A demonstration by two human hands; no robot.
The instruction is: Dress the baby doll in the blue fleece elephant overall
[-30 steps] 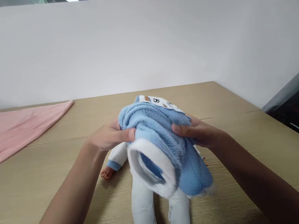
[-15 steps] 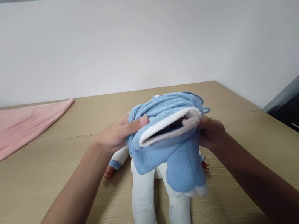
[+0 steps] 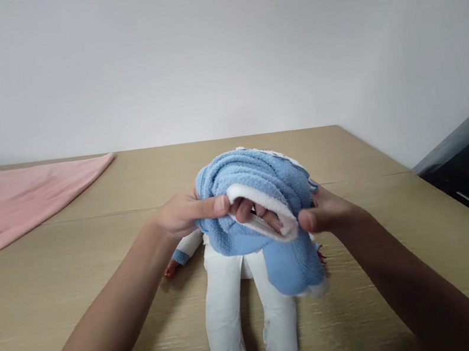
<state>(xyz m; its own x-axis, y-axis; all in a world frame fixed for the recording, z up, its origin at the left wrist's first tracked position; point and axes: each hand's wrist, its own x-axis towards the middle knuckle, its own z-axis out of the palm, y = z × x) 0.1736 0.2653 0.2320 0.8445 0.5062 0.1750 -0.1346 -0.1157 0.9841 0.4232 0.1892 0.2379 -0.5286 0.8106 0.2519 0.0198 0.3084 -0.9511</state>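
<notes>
From the head view, both my hands are clamped on the blue top [image 3: 260, 195], which is bunched up over the upper half of the doll [image 3: 235, 313]. My left hand [image 3: 182, 214] pinches its left edge with the thumb on the outside. My right hand [image 3: 326, 214] grips the right side, thumb pressed into the fleece. A few fingers [image 3: 268, 217] show inside the white-lined opening. The doll sits on the counter [image 3: 57, 301] with its white legs pointing toward me. One small arm with a blue cuff [image 3: 180, 255] pokes out just below my left hand.

The top hides the doll's head and body, so I cannot see what the cloth is caught on. If I tug, I think the fleece could snag on the head or an arm. The doll is light and nothing braces it, so a hard pull could drag or tip it. The loose flap [image 3: 295, 267] hanging by my right hand could bunch under my grip and slip.

The pink cloth [image 3: 18, 199] lies well apart at the far left.
</notes>
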